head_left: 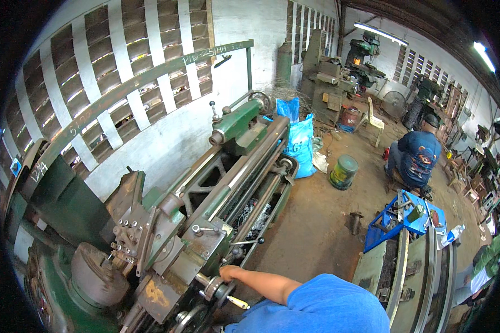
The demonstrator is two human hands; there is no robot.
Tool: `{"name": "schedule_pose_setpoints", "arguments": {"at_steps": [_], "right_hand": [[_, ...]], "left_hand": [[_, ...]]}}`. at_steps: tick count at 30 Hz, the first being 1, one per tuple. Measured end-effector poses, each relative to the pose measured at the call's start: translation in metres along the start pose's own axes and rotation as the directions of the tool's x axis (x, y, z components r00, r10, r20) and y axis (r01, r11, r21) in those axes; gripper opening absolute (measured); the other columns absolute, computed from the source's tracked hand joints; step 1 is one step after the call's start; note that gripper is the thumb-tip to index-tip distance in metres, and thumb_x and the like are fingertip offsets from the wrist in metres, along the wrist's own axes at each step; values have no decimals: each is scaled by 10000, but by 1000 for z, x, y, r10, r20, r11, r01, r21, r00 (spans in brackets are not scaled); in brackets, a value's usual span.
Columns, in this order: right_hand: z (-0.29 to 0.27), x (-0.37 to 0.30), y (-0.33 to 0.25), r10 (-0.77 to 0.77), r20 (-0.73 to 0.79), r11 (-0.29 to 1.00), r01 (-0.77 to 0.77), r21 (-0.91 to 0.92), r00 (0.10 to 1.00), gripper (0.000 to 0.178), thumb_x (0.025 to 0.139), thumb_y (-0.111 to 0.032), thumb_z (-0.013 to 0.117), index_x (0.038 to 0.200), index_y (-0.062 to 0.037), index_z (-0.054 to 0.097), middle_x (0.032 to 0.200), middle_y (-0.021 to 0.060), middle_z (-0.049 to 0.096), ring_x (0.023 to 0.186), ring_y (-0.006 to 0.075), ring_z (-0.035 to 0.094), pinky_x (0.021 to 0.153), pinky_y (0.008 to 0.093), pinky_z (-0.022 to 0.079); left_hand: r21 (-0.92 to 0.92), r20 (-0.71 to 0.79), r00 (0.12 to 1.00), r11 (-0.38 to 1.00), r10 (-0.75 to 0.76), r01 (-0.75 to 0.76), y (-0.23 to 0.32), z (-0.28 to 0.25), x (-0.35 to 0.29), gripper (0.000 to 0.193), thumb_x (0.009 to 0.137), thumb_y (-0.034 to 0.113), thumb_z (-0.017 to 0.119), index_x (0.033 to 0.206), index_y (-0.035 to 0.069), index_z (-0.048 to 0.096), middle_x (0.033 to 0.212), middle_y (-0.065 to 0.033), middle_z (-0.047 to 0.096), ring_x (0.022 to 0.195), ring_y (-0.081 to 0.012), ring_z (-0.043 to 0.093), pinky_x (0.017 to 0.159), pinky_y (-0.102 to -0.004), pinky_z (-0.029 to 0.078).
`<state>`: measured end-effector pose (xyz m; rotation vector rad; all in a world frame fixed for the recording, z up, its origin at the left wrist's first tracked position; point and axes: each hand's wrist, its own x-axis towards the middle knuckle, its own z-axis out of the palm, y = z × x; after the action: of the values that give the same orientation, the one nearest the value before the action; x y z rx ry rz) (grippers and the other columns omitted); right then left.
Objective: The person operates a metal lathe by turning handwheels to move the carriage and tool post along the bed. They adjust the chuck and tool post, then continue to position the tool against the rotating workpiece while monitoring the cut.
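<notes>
Handwheel (pixel 223 292), one, with one pale handle (pixel 238 302), at the front of one green lathe (pixel 212 244) in the head view; touched by one right hand (pixel 226 273) with curled fingers. Cannot tell whether clasping or merely resting; cannot tell the left's state, out of frame. Beyond, one bucket (pixel 344 172), one cream chair (pixel 374 121), one seated person (pixel 419 152), one bottle (pixel 451 236).

The lathe (pixel 208 244) is worn painted metal, its chuck (pixel 97 275) dull bare metal, the crank handle (pixel 239 302) smooth and glossy, the wearer's shirt (pixel 333 305) matt cloth, the sacks (pixel 299 147) shiny plastic.
</notes>
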<state>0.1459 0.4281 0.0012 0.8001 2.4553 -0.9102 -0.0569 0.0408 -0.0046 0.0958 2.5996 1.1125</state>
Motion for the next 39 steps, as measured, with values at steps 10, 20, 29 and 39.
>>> {"name": "schedule_pose_setpoints", "arguments": {"at_steps": [10, 20, 29, 39], "right_hand": [[-9, -8, 4, -172, 10, 967, 170, -190, 985, 219, 639, -52, 667, 821, 67, 691, 952, 285, 667, 922, 399, 671, 779, 454, 545], [-10, -9, 12, -105, 58, 985, 112, -133, 993, 273, 667, -30, 671, 922, 66, 682, 1054, 270, 651, 997, 386, 655, 820, 435, 544], [3, 15, 41, -301, 28, 924, 299, -239, 953, 384, 575, -124, 746, 897, 68, 660, 1013, 277, 647, 979, 402, 644, 834, 445, 537], [22, 30, 67, -64, -29, 938, 71, 339, 997, 548, 577, -199, 748, 1086, -29, 638, 1147, 241, 603, 1076, 412, 583, 915, 434, 485]], "left_hand": [[-410, -75, 997, 912, -36, 2, -13, 3, -11, 466, 866, 371, 537, 952, -67, 668, 918, -109, 636, 866, -224, 551, 854, -368, 418], [-571, 28, 982, 803, -186, 168, 1, 1, -29, 485, 892, 401, 529, 1089, -21, 667, 1058, -116, 634, 1001, -231, 539, 951, -362, 378], [-592, 99, 959, 759, -266, 271, -14, 9, -24, 571, 905, 462, 503, 1212, -4, 623, 1292, -151, 561, 1207, -282, 487, 1041, -396, 332], [-649, 91, 947, 703, -309, 292, 10, 3, -39, 552, 904, 432, 496, 1245, 12, 603, 1286, -121, 578, 1204, -246, 500, 1034, -361, 333]]}}
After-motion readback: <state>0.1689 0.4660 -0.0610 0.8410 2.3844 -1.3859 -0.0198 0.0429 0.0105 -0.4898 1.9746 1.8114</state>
